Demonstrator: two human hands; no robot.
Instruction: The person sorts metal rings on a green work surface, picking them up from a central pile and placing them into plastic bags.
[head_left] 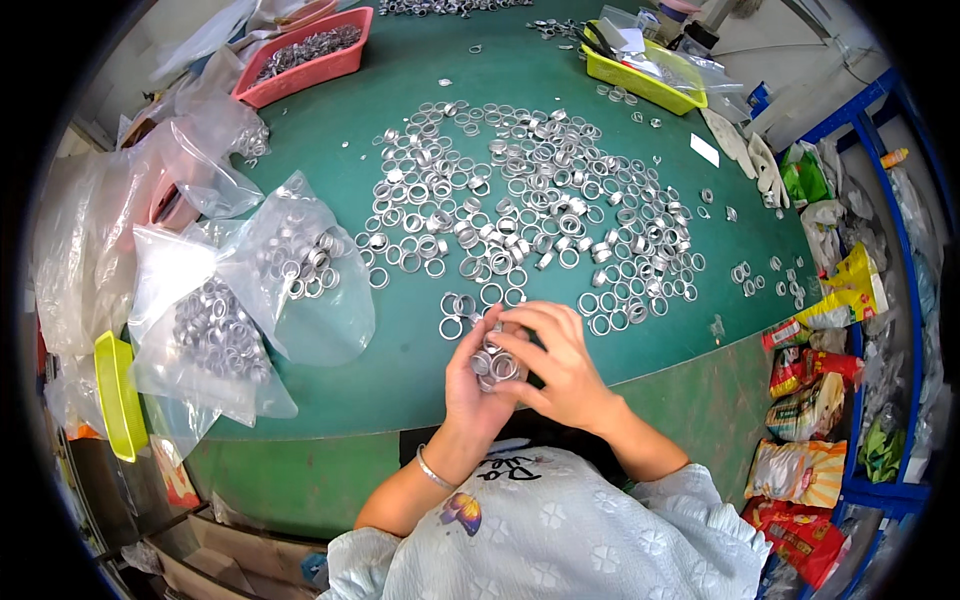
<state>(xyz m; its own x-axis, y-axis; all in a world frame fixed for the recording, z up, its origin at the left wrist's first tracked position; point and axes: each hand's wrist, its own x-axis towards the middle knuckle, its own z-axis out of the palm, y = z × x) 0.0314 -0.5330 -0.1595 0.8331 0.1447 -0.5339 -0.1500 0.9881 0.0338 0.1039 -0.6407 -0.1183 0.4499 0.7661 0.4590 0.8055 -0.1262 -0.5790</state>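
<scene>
My left hand (467, 390) is cupped near the table's front edge and holds several silvery metal rings (494, 368) in its palm. Curled over them from the right, my right hand (566, 368) has its fingers and thumb closed around the same handful. Part of the rings is hidden behind its fingers. Just beyond my fingertips lie a few loose rings (452, 327). A wide spread of similar rings (540, 190) covers the middle of the green table (330, 135), some flat and some on edge.
On the left are clear plastic bags of rings (215, 335) and a narrow yellow-green tray (120, 395). A pink basket (302, 68) of small metal parts stands far left, a yellow basket (645, 82) far right. White gloves (765, 170) lie at the right edge, near blue shelving (905, 250) with colourful packets.
</scene>
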